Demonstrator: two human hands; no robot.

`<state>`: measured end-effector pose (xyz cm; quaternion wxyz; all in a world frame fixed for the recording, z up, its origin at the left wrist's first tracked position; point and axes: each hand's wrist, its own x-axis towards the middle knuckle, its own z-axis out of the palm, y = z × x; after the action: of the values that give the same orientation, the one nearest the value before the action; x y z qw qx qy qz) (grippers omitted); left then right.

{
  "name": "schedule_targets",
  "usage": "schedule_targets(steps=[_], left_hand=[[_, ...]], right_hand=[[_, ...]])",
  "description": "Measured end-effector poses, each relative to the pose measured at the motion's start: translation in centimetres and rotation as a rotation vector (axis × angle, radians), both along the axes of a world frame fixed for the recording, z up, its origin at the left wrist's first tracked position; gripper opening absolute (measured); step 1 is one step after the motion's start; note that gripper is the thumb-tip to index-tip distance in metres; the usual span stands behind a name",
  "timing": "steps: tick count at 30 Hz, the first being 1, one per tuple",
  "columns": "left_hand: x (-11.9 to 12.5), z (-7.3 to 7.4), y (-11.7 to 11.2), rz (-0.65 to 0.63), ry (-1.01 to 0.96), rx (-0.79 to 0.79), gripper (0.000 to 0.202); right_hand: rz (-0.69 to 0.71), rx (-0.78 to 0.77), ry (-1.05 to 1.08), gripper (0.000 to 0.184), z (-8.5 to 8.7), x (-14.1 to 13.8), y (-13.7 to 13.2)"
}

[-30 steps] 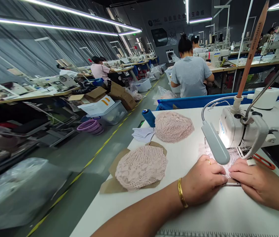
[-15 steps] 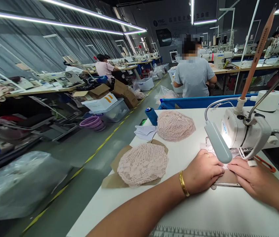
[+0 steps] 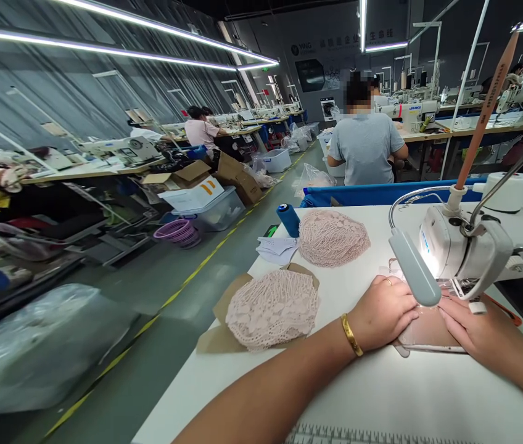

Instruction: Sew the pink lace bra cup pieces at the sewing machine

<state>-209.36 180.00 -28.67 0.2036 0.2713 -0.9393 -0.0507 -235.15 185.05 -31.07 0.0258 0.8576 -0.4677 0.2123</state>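
Note:
My left hand (image 3: pixel 384 311), with a gold bangle at the wrist, lies with fingers curled down on a pink fabric piece (image 3: pixel 425 333) on the white table (image 3: pixel 382 394). My right hand (image 3: pixel 472 327) presses flat on the same piece from the right. The piece sits under the head of the white sewing machine (image 3: pixel 469 243), whose grey lamp (image 3: pixel 414 268) hides the fingertips and the needle area. A pile of pink lace pieces (image 3: pixel 273 305) rests on brown paper to the left of my left hand. A second pink lace pile (image 3: pixel 333 237) lies farther back.
A blue thread cone (image 3: pixel 288 219) and white papers (image 3: pixel 276 250) lie at the table's far left. A blue bin edge (image 3: pixel 363 192) runs behind the table. A person in a grey shirt (image 3: pixel 366 148) sits ahead. An aisle with a yellow line (image 3: pixel 187 277) runs left; a clear plastic bag (image 3: pixel 34 351) lies there.
Both hands have slid the pink piece farther away, toward the machine head. More of the plain pink piece now shows between the hands.

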Motion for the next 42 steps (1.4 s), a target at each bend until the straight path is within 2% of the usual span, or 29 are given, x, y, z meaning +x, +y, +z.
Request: schedule_targets(steps=[6,8,10,13,18,21,23,27,31,34,38,40,42], left_hand=[[0.8,0.8,-0.3,0.079,0.234,0.086,0.023],[1.1,1.2,-0.3,0.13,0.164,0.132,0.024],[1.3,1.8,-0.1,0.2,0.005,0.155,0.023],[1.7,3.1,0.4,0.299,-0.185,0.149,0.026],[2.7,4.6,0.3,0.426,-0.157,0.145,0.04],[3.1,4.2,-0.5,0.443,-0.114,0.145,0.024],[3.2,3.5,-1.0,0.428,-0.094,0.154,0.012],[3.1,2.2,-1.3,0.381,-0.058,0.188,0.014],[2.9,1.6,-1.1,0.307,0.004,0.274,0.008],[2.4,1.6,-0.6,0.261,0.03,0.309,0.01],[1.2,2.1,0.7,0.179,0.178,0.361,0.018],[0.6,2.5,1.6,0.1,0.3,0.404,0.021],[0.1,2.7,2.6,0.028,0.381,0.468,0.023]], right_hand=[[0.039,-0.082,0.002,0.039,-0.1,0.0,0.3],[0.046,-0.06,-0.01,0.038,-0.3,0.0,0.5],[0.075,-0.05,-0.041,0.037,-0.4,0.0,0.6],[0.169,-0.053,-0.102,0.038,-0.3,0.5,0.8],[0.315,-0.018,-0.123,0.046,0.8,2.9,1.4],[0.419,0.091,-0.073,0.048,1.8,4.0,1.7],[0.516,0.166,-0.115,0.048,2.5,4.3,2.0],[0.738,0.343,-0.236,0.05,3.8,4.7,3.2],[0.829,0.469,-0.34,0.044,4.4,5.3,4.3],[0.742,0.42,-0.405,0.039,3.7,4.8,4.3],[0.354,0.23,-0.477,0.033,2.1,3.3,3.3],[0.167,0.279,-0.52,0.042,1.8,3.0,2.9],[0.097,0.419,-0.563,0.043,1.8,3.2,2.8]])
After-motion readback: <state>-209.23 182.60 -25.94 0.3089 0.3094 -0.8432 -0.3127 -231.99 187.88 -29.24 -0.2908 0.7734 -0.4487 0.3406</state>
